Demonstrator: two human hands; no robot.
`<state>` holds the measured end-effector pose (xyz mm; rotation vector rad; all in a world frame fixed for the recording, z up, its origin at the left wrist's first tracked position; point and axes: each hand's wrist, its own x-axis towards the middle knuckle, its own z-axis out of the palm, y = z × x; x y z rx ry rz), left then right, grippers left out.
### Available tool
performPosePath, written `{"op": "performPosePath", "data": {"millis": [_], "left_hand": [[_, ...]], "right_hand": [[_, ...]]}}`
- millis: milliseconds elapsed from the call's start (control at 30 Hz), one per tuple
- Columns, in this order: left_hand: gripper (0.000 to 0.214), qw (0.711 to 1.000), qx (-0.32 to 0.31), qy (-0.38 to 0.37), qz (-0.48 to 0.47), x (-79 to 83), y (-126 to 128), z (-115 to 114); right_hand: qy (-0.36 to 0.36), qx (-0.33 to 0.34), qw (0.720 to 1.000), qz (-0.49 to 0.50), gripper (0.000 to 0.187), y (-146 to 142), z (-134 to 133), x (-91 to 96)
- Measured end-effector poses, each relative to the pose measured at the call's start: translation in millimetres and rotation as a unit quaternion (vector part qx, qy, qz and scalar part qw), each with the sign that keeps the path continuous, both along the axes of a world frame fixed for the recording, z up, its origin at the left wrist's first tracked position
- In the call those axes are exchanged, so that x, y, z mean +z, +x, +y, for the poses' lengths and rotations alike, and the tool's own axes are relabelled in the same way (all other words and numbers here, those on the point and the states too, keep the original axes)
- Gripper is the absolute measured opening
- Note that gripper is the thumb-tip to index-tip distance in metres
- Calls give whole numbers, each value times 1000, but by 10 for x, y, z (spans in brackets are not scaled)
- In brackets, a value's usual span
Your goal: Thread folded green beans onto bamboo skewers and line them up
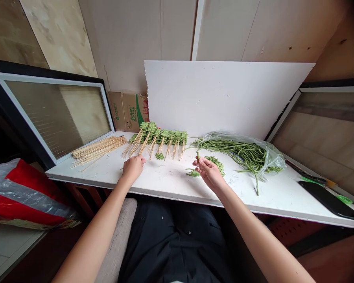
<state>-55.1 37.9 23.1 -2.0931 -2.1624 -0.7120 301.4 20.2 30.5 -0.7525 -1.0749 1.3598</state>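
My right hand (210, 172) pinches a short cut piece of green bean (198, 155) upright between thumb and fingers, above the table. Just behind and beside it lie a pile of cut bean pieces (214, 162) and a few more loose pieces (192, 172). My left hand (133, 167) is closed in a pinch on a thin bamboo skewer, mostly hidden by the fingers. Farther back, bean pieces threaded on skewers are stacked in a row (172, 136), their bare sticks (152, 147) pointing toward me. A small group of bean pieces (159, 156) lies in front of them.
Loose bamboo skewers (98, 149) lie at the left. Long whole beans (242, 151) spill from a clear plastic bag (273, 157) at the right. A black phone (327, 196) lies near the right edge. A cardboard box (128, 112) and white board (224, 98) stand behind.
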Motion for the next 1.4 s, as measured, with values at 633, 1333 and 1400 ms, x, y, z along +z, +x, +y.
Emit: {"op": "performPosePath", "data": {"millis": [633, 1333, 1400], "left_hand": [[16, 913, -204, 345, -75, 476, 618, -481], [20, 904, -209, 366, -69, 484, 626, -491], [20, 905, -211, 364, -69, 484, 626, -488]], "right_hand": [[32, -20, 996, 81, 35, 108, -257, 511], [54, -31, 996, 56, 35, 115, -297, 546], [55, -32, 996, 54, 35, 116, -296, 548]]}}
